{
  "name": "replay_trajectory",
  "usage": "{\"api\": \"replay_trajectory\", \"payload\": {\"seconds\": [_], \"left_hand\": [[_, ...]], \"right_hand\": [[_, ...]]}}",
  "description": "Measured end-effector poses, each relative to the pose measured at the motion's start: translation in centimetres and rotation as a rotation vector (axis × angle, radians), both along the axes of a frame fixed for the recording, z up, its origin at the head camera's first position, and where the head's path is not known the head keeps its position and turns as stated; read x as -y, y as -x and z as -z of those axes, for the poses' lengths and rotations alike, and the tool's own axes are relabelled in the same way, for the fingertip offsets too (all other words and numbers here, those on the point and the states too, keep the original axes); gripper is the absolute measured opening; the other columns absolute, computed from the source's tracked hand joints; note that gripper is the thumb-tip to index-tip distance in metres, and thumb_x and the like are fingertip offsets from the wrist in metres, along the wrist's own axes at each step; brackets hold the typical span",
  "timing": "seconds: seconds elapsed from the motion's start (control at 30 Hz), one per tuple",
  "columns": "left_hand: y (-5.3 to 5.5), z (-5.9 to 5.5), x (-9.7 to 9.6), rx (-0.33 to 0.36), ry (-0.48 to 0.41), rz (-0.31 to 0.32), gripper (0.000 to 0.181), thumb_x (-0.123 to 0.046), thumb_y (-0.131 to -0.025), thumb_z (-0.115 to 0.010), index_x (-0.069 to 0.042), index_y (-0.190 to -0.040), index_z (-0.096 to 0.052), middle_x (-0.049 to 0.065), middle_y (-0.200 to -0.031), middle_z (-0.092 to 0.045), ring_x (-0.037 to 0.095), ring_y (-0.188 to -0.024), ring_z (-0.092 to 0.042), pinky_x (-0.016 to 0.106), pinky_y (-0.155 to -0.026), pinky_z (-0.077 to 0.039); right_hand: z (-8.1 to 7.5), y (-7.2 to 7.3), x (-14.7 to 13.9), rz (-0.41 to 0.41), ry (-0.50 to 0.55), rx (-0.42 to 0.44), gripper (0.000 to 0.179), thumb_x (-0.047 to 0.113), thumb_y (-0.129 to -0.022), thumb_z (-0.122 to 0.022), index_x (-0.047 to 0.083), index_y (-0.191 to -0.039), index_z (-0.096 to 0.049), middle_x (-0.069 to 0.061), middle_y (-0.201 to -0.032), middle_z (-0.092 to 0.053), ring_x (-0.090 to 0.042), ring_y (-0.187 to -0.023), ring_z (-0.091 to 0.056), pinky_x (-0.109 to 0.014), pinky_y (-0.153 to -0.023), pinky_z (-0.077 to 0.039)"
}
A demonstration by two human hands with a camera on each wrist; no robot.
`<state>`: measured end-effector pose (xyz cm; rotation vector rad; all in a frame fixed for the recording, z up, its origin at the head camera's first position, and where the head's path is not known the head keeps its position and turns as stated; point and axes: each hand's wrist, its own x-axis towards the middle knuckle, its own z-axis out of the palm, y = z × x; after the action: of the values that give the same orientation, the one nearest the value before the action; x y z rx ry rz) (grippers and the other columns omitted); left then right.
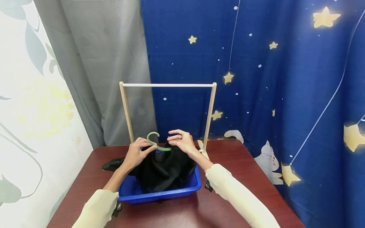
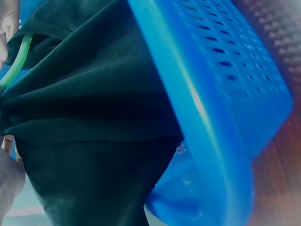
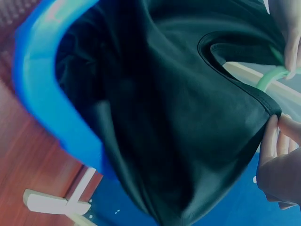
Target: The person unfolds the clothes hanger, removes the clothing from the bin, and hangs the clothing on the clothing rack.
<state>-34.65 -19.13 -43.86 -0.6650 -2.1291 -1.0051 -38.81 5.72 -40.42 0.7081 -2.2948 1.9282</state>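
A black garment point(image 1: 168, 174) with a round neckline is bunched in and over a blue basket point(image 1: 159, 193). Inside its neck opening runs a light green clothes hanger point(image 1: 163, 148), hook upward. My left hand point(image 1: 137, 153) pinches the hanger near the base of the hook, beside the cloth. With thumb and fingertips, my right hand point(image 3: 282, 165) pinches the edge of the neckline, right of the hook. The hanger's arms are mostly hidden under the fabric. One dark end of the garment hangs past the basket's left side.
Behind the basket stands a rack with wooden posts point(image 1: 210, 117) and a white top bar point(image 1: 168, 85). Its right foot point(image 3: 47, 201) rests on the reddish-brown table point(image 1: 233, 177). Curtains point(image 1: 182, 57) hang behind the table.
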Motion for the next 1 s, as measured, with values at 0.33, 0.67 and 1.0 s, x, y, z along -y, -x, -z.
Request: {"api": "replay_trajectory", "payload": {"seconds": [0.33,0.67,1.0], "left_hand": [[0.5,-0.4,-0.7,-0.009,-0.039,0.013,0.011,-0.013,-0.082,-0.089,-0.007,-0.09,-0.084,0.001,-0.09,-0.076,0.019,-0.094,-0.064,0.016,-0.083,-0.046],[0.5,0.2,-0.3,0.026,-0.076,0.006,0.013,-0.014,-0.083,-0.089,-0.007,-0.092,-0.084,0.002,-0.093,-0.077,0.02,-0.096,-0.064,0.016,-0.085,-0.046],[0.4,0.9,0.4,0.065,-0.109,-0.01,0.013,-0.016,-0.085,-0.088,-0.007,-0.093,-0.084,0.0,-0.095,-0.077,0.015,-0.097,-0.063,0.015,-0.086,-0.045]], "right_hand": [[-0.3,0.0,0.9,-0.023,0.032,0.005,0.039,-0.003,-0.086,-0.082,0.011,-0.122,-0.074,-0.009,-0.097,-0.08,-0.019,-0.095,-0.077,-0.032,-0.081,-0.061],[-0.6,-1.0,1.8,-0.086,0.056,0.025,0.038,-0.004,-0.087,-0.08,0.008,-0.123,-0.073,-0.012,-0.1,-0.079,-0.019,-0.097,-0.076,-0.033,-0.084,-0.06],[0.2,-0.7,1.1,-0.135,-0.055,-0.057,0.031,0.002,-0.089,-0.082,0.006,-0.119,-0.075,-0.014,-0.105,-0.079,-0.026,-0.1,-0.076,-0.029,-0.083,-0.06]]}}
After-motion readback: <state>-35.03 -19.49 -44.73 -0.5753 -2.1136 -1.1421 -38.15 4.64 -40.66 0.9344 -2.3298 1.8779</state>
